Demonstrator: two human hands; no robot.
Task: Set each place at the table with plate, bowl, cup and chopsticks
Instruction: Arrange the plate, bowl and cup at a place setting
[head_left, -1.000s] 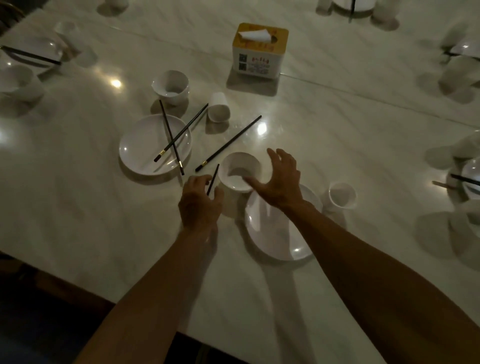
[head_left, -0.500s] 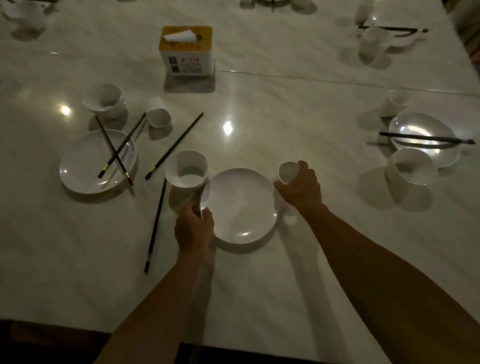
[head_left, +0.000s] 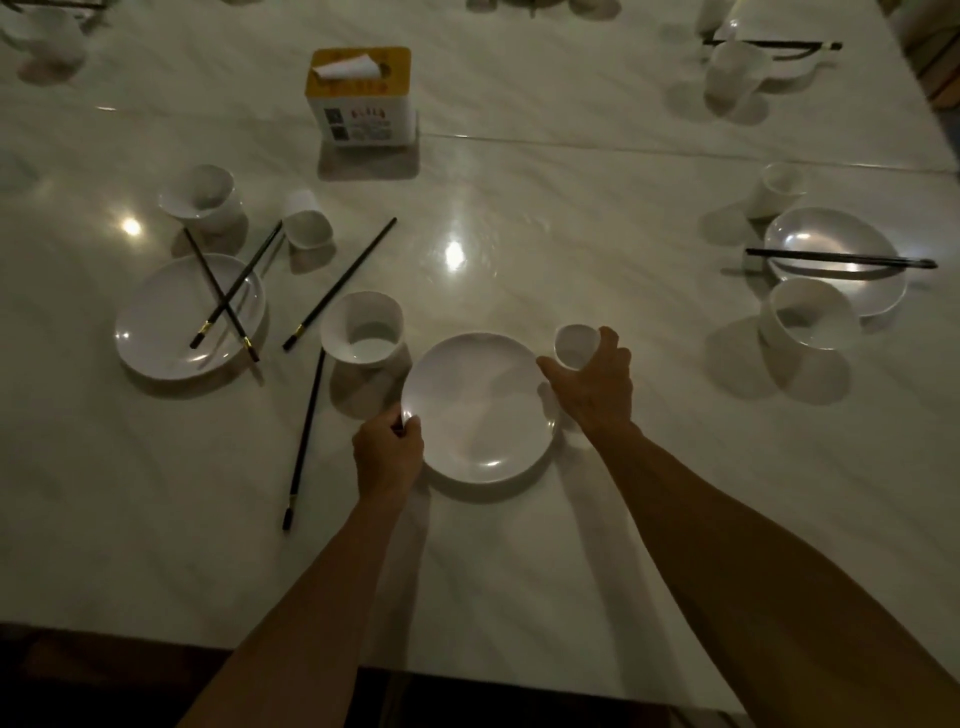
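A white plate (head_left: 478, 410) lies flat before me on the marble table (head_left: 519, 571). My left hand (head_left: 387, 454) pinches its near-left rim. My right hand (head_left: 597, 382) is wrapped around a small white cup (head_left: 574, 345) just right of the plate. A white bowl (head_left: 363, 330) stands upright at the plate's far left. Beside the bowl lie two separate black chopsticks, one (head_left: 304, 436) pointing toward me, the other (head_left: 340, 283) slanting away.
To the left sit a second plate (head_left: 156, 332) with two crossed chopsticks (head_left: 228, 296), a bowl (head_left: 200, 200) and a tipped cup (head_left: 306, 221). A yellow tissue box (head_left: 361, 96) stands at the back. A laid place (head_left: 836, 265) is at the right.
My left hand let go of a chopstick and took the plate's rim. My right hand left the bowl and closed on the cup. The plate now lies centred before me.
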